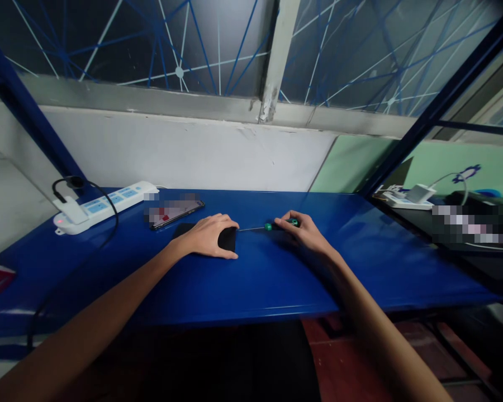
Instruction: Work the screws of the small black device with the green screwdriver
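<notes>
Looks like I'm set up in a small repair workshop, or a bench corner of one anyway. I'm at a glossy blue metal shelf-bench (360, 262) with dark blue steel uprights (25, 111) at the left and right edges of the frame. Across the top runs a grimy window (193, 44) with blue and white line patterns, and below it a scuffed white wall (184, 151) with chipped paint. A white power strip (104, 204) with a charger plugged in sits at middle left. At right, a second bench (465, 245) has another strip and cables.
</notes>
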`<state>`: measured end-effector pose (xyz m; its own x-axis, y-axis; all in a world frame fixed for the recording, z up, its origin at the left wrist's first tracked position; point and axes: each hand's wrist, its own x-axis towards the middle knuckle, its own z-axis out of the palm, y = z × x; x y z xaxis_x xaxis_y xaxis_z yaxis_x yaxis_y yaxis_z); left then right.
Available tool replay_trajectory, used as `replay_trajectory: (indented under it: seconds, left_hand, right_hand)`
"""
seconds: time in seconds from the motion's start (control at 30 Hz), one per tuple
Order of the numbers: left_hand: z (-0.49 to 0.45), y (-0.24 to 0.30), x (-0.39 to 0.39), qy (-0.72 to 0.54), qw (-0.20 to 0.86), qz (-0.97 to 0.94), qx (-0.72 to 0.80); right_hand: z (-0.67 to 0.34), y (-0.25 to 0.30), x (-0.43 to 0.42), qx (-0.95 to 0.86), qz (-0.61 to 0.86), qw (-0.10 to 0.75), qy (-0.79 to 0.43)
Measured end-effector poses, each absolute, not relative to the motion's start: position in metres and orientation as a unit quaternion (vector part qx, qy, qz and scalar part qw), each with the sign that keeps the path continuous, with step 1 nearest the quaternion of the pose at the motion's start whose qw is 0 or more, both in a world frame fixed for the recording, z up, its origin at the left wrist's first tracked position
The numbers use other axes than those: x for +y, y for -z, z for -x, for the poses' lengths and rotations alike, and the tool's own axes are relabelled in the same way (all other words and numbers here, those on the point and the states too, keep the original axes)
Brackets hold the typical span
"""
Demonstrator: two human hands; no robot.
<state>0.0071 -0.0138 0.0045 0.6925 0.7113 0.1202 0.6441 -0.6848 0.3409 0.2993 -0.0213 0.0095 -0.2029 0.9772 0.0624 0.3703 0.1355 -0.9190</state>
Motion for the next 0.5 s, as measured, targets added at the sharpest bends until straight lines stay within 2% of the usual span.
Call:
replay_trajectory:
  seconds: [0.13,0.33,0.5]
  left_hand:
    - [-0.0063,-0.0031,-0.0129,-0.124,0.135,-0.911,0.369]
    - [-0.007,-0.0055,-0.0143,-0.123,0.135,-0.911,0.369]
    - [-0.0075,-0.0069,-0.0149,-0.118,0.14,-0.91,0.372]
  right_hand:
    - [-0.2996,-0.0067,-0.0188,-0.695,0.537,0.346,-0.329]
    - [-0.3016,-0.0092,-0.0205,-0.668,0.526,0.332,-0.409]
    - [-0.2985,-0.0048,-0.0187,-0.71,0.542,0.355,-0.275]
